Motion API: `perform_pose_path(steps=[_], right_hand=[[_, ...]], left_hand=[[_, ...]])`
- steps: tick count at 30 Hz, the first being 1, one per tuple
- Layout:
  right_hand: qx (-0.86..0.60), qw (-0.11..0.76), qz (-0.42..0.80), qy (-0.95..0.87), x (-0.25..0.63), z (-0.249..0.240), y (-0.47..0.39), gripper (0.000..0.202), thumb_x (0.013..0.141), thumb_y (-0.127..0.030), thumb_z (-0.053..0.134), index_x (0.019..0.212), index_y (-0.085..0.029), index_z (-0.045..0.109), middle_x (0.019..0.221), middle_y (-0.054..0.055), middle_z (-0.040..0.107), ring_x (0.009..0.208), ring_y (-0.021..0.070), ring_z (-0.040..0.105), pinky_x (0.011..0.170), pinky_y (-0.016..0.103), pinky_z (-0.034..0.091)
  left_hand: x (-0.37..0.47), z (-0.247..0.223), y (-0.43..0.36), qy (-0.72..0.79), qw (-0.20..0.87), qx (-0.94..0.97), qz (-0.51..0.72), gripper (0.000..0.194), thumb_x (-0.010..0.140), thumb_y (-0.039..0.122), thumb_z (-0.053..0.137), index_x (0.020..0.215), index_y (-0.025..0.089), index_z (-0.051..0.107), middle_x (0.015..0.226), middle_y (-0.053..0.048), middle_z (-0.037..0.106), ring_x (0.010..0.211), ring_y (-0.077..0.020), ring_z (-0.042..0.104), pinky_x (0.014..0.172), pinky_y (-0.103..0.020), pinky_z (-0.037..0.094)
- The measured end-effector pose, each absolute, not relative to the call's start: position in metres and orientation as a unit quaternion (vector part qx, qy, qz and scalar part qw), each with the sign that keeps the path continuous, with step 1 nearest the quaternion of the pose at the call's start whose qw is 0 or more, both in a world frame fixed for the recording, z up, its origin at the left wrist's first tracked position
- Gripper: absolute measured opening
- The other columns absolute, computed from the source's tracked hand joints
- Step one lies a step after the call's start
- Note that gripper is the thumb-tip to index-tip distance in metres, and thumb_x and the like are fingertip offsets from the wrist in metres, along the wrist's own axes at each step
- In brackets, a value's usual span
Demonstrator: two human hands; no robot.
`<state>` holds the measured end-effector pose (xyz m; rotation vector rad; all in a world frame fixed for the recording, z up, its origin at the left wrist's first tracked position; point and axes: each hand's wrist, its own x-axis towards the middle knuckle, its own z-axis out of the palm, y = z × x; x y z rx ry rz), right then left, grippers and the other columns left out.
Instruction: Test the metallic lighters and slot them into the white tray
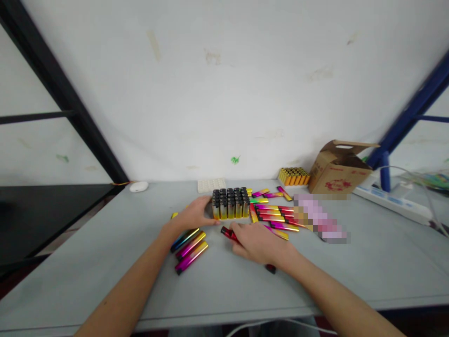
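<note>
A block of upright lighters with black tops (230, 203) stands in a pale tray at the middle of the table. My left hand (196, 213) is wrapped round its left side, the thumb along the front lower edge. My right hand (254, 241) is closed on a red lighter (229, 234), whose black end points left, just in front of the block. Another dark end (271, 268) shows below my right hand. Several blue-gold and purple-gold lighters (191, 257) lie beside my left wrist. More red-gold and purple-gold ones (270, 213) lie right of the block, partly behind my right hand.
A white tray with holes (211, 185) lies behind the block. At the back right stand a tray of orange-yellow lighters (294, 176) and an open cardboard box (333, 171). A blurred pink packet (322, 217), a power strip (393, 203) and a small white case (139, 186) also lie there.
</note>
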<state>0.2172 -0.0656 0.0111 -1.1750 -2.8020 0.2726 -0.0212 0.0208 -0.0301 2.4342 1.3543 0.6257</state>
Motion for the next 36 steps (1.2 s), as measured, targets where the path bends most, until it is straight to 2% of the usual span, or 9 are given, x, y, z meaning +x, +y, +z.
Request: perform_pose_path(steps=[5,7,9,11,14,19,28,32,36], right_hand=[[-0.338,0.243,0.294,-0.860,0.245,0.022,-0.040,0.027,0.093,-0.038,0.043,0.098,-0.017,0.058,0.080,0.003,0.063,0.069,0.0146,0.057,0.063,0.025,0.042],[-0.386,0.361,0.285,-0.800,0.258,0.021,-0.026,0.028,0.091,-0.039,0.044,0.097,-0.016,0.059,0.079,0.002,0.061,0.069,0.0139,0.054,0.062,0.024,0.041],[-0.448,0.400,0.242,-0.762,0.272,0.017,-0.011,0.030,0.090,-0.041,0.045,0.094,-0.016,0.060,0.072,0.000,0.058,0.063,0.0134,0.050,0.058,0.024,0.037],[-0.508,0.358,0.187,-0.761,0.284,0.011,0.001,0.032,0.087,-0.044,0.049,0.091,-0.015,0.063,0.066,-0.001,0.057,0.059,0.0136,0.048,0.056,0.025,0.034],[-0.557,0.280,0.094,-0.776,0.296,-0.001,0.013,0.026,0.082,-0.040,0.056,0.088,-0.016,0.066,0.074,0.003,0.064,0.064,0.0154,0.052,0.060,0.025,0.033],[-0.580,0.169,0.085,-0.793,0.297,-0.013,0.018,0.036,0.082,-0.049,0.055,0.074,-0.015,0.066,0.067,0.004,0.064,0.059,0.0152,0.052,0.056,0.026,0.031],[-0.580,0.224,0.106,-0.776,0.300,-0.014,0.023,0.037,0.093,-0.042,0.042,0.104,-0.018,0.068,0.095,0.008,0.072,0.085,0.0203,0.063,0.075,0.029,0.043],[-0.572,0.252,0.081,-0.776,0.303,-0.023,0.030,0.032,0.091,-0.031,0.046,0.112,-0.016,0.064,0.111,0.011,0.068,0.102,0.0211,0.060,0.089,0.031,0.043],[-0.566,0.270,0.074,-0.775,0.303,-0.032,0.033,0.041,0.087,-0.031,0.054,0.123,-0.012,0.057,0.116,0.014,0.065,0.104,0.0230,0.060,0.092,0.035,0.044]], left_hand=[[-0.020,-0.028,0.020,0.468,0.140,0.846,0.212,0.071,0.059,0.054,0.077,0.117,0.018,0.060,0.122,-0.012,0.063,0.114,-0.0332,0.056,0.101,-0.046,0.041],[-0.019,-0.027,0.019,0.487,0.129,0.837,0.212,0.073,0.057,0.055,0.077,0.118,0.019,0.060,0.123,-0.012,0.063,0.115,-0.0338,0.055,0.102,-0.046,0.041],[-0.019,-0.027,0.017,0.503,0.117,0.829,0.213,0.075,0.056,0.056,0.076,0.119,0.018,0.059,0.124,-0.012,0.062,0.115,-0.0344,0.055,0.103,-0.047,0.040],[-0.019,-0.029,0.017,0.506,0.113,0.829,0.208,0.077,0.057,0.057,0.075,0.120,0.018,0.058,0.124,-0.013,0.061,0.115,-0.0348,0.055,0.103,-0.047,0.040],[-0.021,-0.032,0.019,0.504,0.115,0.831,0.204,0.083,0.058,0.060,0.073,0.125,0.014,0.055,0.129,-0.017,0.058,0.118,-0.0362,0.053,0.104,-0.049,0.039],[-0.024,-0.035,0.021,0.497,0.120,0.836,0.200,0.084,0.060,0.063,0.072,0.126,0.014,0.054,0.132,-0.018,0.056,0.121,-0.0359,0.051,0.106,-0.050,0.037],[-0.024,-0.031,0.020,0.496,0.121,0.840,0.183,0.085,0.061,0.066,0.070,0.127,0.015,0.053,0.133,-0.017,0.055,0.121,-0.0353,0.051,0.105,-0.048,0.038],[-0.025,-0.033,0.020,0.493,0.123,0.838,0.200,0.087,0.059,0.068,0.071,0.127,0.017,0.053,0.131,-0.016,0.057,0.120,-0.0359,0.052,0.105,-0.049,0.039],[-0.023,-0.031,0.019,0.482,0.124,0.842,0.207,0.085,0.059,0.068,0.071,0.126,0.018,0.055,0.130,-0.015,0.059,0.120,-0.0357,0.052,0.106,-0.050,0.038]])
